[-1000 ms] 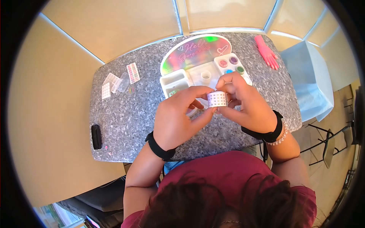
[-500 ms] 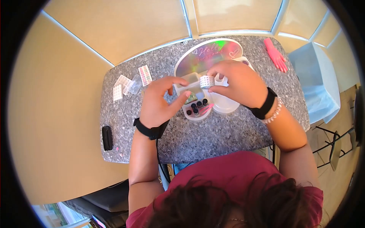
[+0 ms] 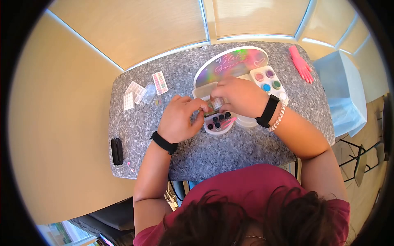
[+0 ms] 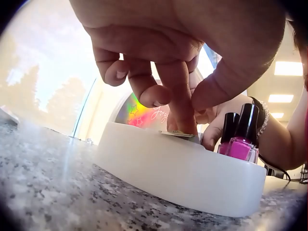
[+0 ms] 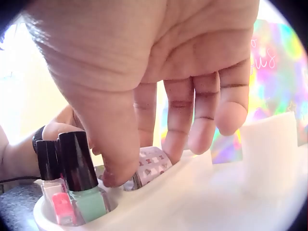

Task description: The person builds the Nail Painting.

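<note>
My right hand point(image 3: 242, 97) pinches a white patterned roll point(image 5: 155, 166) between thumb and fingers. The roll sits low in a compartment of the white organizer point(image 4: 183, 175), within its walls in the right wrist view. My left hand point(image 3: 180, 119) reaches in from the other side. Its index finger points down onto a thin flat piece point(image 4: 177, 134) at the compartment's rim, with the thumb bent close by. Nail polish bottles point(image 5: 82, 178) with black caps stand in the front compartment beside both hands, along with pink tweezers point(image 3: 230, 122).
Behind the hands rises the organizer's shiny holographic back panel point(image 3: 230, 61). Jars of coloured powder point(image 3: 266, 87) fill its right side. On the granite table point(image 3: 230, 149) lie a nail sheet point(image 3: 160, 83), clear cases point(image 3: 148, 92), a black pouch point(image 3: 117, 151) and a pink practice hand point(image 3: 301, 64).
The roll was held up between both hands. My left hand let go of it, and the right hand carried it left and down into the compartment. The left hand then came back in beside it.
</note>
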